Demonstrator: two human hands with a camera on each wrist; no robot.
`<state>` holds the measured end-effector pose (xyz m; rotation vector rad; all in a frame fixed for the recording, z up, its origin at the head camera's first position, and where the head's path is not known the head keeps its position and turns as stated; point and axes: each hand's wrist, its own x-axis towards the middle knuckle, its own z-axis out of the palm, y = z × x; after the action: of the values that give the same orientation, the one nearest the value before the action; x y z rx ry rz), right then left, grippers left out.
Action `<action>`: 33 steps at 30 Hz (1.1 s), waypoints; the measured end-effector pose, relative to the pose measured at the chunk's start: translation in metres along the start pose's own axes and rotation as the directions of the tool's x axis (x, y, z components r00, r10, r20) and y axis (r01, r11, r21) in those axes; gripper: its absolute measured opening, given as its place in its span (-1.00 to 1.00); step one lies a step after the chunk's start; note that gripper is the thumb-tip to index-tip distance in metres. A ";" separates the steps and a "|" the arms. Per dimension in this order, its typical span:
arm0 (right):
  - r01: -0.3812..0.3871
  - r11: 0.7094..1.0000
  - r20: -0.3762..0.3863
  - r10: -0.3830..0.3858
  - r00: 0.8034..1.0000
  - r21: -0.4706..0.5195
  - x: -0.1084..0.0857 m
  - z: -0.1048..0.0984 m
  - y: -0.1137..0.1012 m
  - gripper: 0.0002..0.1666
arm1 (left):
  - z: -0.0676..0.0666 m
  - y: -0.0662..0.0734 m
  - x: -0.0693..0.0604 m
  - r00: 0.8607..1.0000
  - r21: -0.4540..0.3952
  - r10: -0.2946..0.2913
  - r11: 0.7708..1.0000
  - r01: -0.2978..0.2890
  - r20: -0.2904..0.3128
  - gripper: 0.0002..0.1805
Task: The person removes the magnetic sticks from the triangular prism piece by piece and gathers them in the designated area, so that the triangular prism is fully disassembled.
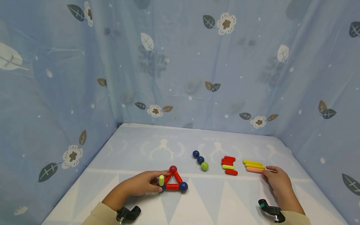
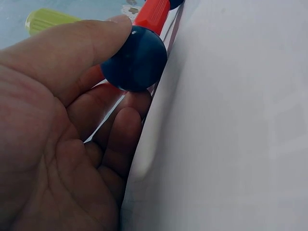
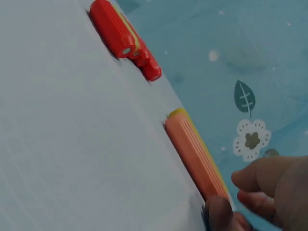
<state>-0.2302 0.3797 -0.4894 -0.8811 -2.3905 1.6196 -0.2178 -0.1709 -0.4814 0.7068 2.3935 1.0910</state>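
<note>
In the head view my left hand [image 1: 146, 183] holds the left corner of a triangle of red rods [image 1: 172, 187] with balls at its corners. My left thumb presses a dark blue ball [image 2: 135, 58] there, and a lime rod [image 1: 161, 180] stands up from that corner. The other corners carry a red ball [image 1: 173, 168] and another dark blue ball [image 1: 183, 187]. On the right, my right hand [image 1: 278, 181] is at the end of an orange rod [image 3: 195, 156]. The thumb overlaps its near end, and a gap shows between the index fingertip and the rod.
Two yellow rods [image 1: 253, 163] lie just behind the orange one. Left of them is a row of short red rods [image 1: 231, 172] with one short lime rod [image 1: 228, 167]. Two dark blue balls [image 1: 196, 153] and a green ball [image 1: 204, 166] form a line mid-table. Patterned curtains [image 1: 180, 62] surround the table.
</note>
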 end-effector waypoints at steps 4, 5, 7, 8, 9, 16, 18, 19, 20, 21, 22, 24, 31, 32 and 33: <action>-0.012 1.000 -0.063 0.010 0.998 -0.024 -0.017 0.008 -0.012 -0.40 | 0.000 -0.001 0.001 1.000 -0.012 0.007 1.000 -0.007 0.004 -0.28; -0.010 1.000 -0.062 0.008 0.998 -0.023 -0.021 0.011 -0.016 -0.39 | 0.000 -0.002 0.001 1.000 -0.014 0.009 1.000 -0.009 0.004 -0.28; 0.025 0.999 -0.064 -0.027 0.998 -0.042 -0.030 0.020 -0.024 -0.40 | 0.000 -0.002 0.001 1.000 -0.020 0.009 1.000 -0.009 0.006 -0.28; 0.060 0.997 -0.058 -0.063 0.996 -0.054 -0.035 0.025 -0.027 -0.41 | 0.000 -0.003 0.001 1.000 -0.021 0.007 1.000 -0.007 0.007 -0.28; 0.093 0.994 -0.042 -0.096 0.995 -0.065 -0.040 0.030 -0.030 -0.42 | 0.000 -0.003 0.001 1.000 -0.023 0.006 1.000 -0.006 0.010 -0.28; 0.290 0.951 0.167 -0.271 0.948 -0.103 -0.078 0.068 -0.052 -0.52 | 0.001 -0.003 0.001 1.000 -0.014 0.006 1.000 -0.006 0.005 -0.29; 0.315 0.946 0.231 -0.290 0.929 -0.078 -0.086 0.079 -0.058 -0.55 | 0.001 -0.002 0.001 1.000 -0.009 0.007 1.000 -0.007 0.004 -0.28; 0.328 0.942 0.256 -0.302 0.918 -0.066 -0.090 0.085 -0.061 -0.57 | 0.000 -0.001 0.001 1.000 -0.008 0.007 1.000 -0.007 0.005 -0.28; 0.345 0.937 0.282 -0.316 0.906 -0.058 -0.095 0.090 -0.064 -0.58 | -0.001 -0.001 0.001 1.000 -0.006 0.007 1.000 -0.007 0.005 -0.28; 0.363 0.930 0.301 -0.331 0.894 -0.057 -0.100 0.097 -0.066 -0.61 | -0.002 -0.001 0.001 1.000 -0.005 0.007 1.000 -0.007 0.006 -0.28; 0.377 0.925 0.323 -0.342 0.883 -0.051 -0.105 0.103 -0.068 -0.62 | -0.002 -0.001 0.001 1.000 -0.005 0.008 1.000 -0.008 0.006 -0.28; 0.400 0.916 0.366 -0.361 0.858 -0.033 -0.116 0.116 -0.073 -0.68 | -0.003 -0.002 0.001 1.000 -0.005 0.010 1.000 -0.010 0.007 -0.28; 0.534 0.845 0.555 -0.441 0.706 -0.008 -0.157 0.158 -0.088 -0.69 | -0.001 -0.001 0.001 1.000 -0.017 0.002 1.000 -0.001 0.010 -0.28; 0.557 0.830 0.576 -0.453 0.680 -0.006 -0.161 0.163 -0.091 -0.68 | -0.001 -0.001 0.001 1.000 -0.019 0.004 1.000 -0.004 0.009 -0.28; 0.577 0.817 0.597 -0.461 0.657 -0.005 -0.166 0.167 -0.093 -0.68 | 0.000 -0.001 0.001 1.000 -0.024 0.009 1.000 -0.009 0.010 -0.29</action>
<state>-0.1988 0.1328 -0.4413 0.3807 -2.8316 1.5549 -0.2193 -0.1706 -0.4820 0.7138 2.3665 1.1156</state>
